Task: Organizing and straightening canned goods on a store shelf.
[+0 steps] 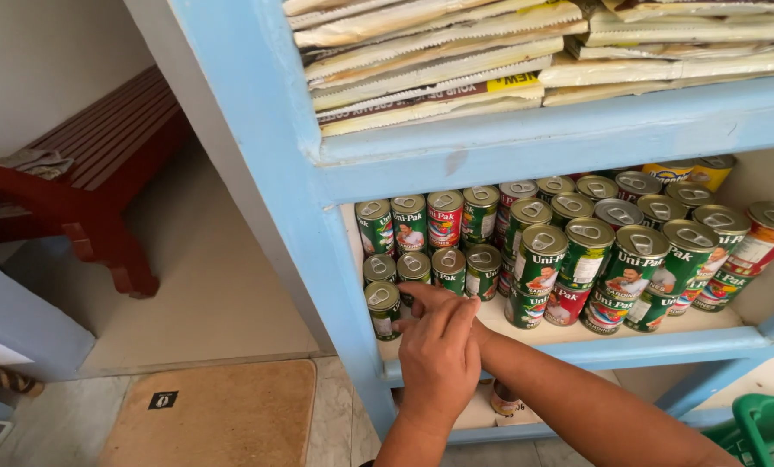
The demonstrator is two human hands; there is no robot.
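The person leans in at the blue shelf (525,143), both arms reaching up from six o'clock toward the left end of the can row. The left hand (439,359) lies in front, knuckles toward us, fingers bent and pressed to the front of the stock; the index finger stretches to about ten o'clock and touches the green can (383,310) standing alone at the shelf's front left corner. It is not wrapped round anything that I can make out, more a loose, steadying touch than a grip. The right hand (480,331) is almost wholly hidden behind the left, only the wrist and forearm showing as they run off to four o'clock, so I cannot tell whether it is closed on a can or lying free. The stacked cans (577,259) stand upright, pull-tab lids up, two tiers deep at three o'clock of the hands, labels facing outward, which reads as tidy shop-style stocking so each label shows. The lone can sits lower and forward, at the open end where a column is unfinished. Above, at twelve o'clock, flat cardboard packets (439,69) lie piled sideways. A red wooden bench (101,173) stands at nine o'clock, a tan mat (222,415) on the floor at seven, and a green basket (772,428) at four o'clock.
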